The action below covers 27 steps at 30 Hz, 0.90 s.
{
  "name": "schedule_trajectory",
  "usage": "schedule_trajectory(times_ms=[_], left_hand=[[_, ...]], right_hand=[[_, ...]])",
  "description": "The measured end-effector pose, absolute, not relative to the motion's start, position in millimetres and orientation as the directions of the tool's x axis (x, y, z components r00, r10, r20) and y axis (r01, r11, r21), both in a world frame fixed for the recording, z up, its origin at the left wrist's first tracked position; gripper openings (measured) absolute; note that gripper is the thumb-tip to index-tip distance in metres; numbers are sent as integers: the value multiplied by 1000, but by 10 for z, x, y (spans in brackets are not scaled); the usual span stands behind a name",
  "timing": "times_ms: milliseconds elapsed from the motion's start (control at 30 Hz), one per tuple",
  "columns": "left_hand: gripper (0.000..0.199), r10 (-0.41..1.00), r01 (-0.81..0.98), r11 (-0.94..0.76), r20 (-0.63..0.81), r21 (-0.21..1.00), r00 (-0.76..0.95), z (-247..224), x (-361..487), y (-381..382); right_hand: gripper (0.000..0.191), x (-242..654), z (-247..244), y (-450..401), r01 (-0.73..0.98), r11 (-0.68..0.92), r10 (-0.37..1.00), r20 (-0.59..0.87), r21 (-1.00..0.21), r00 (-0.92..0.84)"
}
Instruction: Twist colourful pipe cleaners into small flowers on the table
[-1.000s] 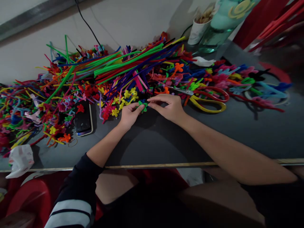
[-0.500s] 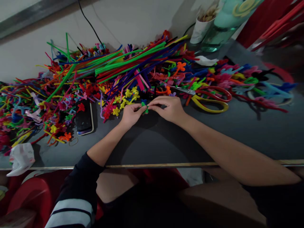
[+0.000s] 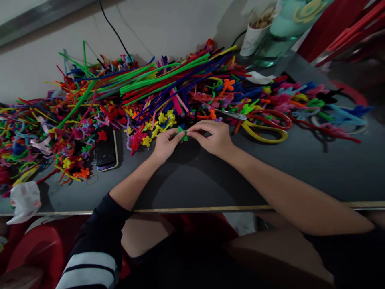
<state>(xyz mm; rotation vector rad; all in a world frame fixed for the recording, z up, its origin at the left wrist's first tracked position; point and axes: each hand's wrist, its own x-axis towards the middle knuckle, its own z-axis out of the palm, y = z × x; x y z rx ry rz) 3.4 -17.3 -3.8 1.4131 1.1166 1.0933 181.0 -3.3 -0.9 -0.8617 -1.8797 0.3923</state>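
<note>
The person's left hand (image 3: 165, 145) pinches a small green flower (image 3: 182, 135) over the table (image 3: 204, 180); the right hand (image 3: 215, 134) has its fingertips clamped on the flower's right edge (scissors (image 3: 267, 139) lie farther right). Pipe cleaners (image 3: 168, 77) cover the far side.

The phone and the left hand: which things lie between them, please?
In the head view, going right from the phone: dark tabletop, a purple strip, pink-red flowers, then yellow flowers nearest the left hand.
</note>
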Motion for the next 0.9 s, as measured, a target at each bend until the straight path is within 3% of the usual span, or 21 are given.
schedule_trajectory(times_ms=[200, 300, 467, 733, 900], left_hand=[[27, 992, 23, -47, 43, 999, 120, -120, 42, -130], [18, 998, 17, -19, 18, 1000, 55, -148, 50, -122], [14, 999, 18, -31, 31, 999, -10, -135, 63, -140], [12, 986, 247, -129, 151, 961, -72, -89, 57, -181], [11, 985, 340, -121, 155, 933, -75, -39, 38, -210]], right_hand=[[16, 1800, 39, -46, 404, 589, 799, 579, -700, -162], [21, 1776, 23, -49, 392, 523, 846, 518, -757, -128], [30, 1752, -7, -56, 416, 473, 881, 416, -776, -226], [29, 1793, 14, -3, 393, 451, 884, 341, -801, -320], [22, 1803, 29, -2, 389, 507, 853, 381, -769, -357]])
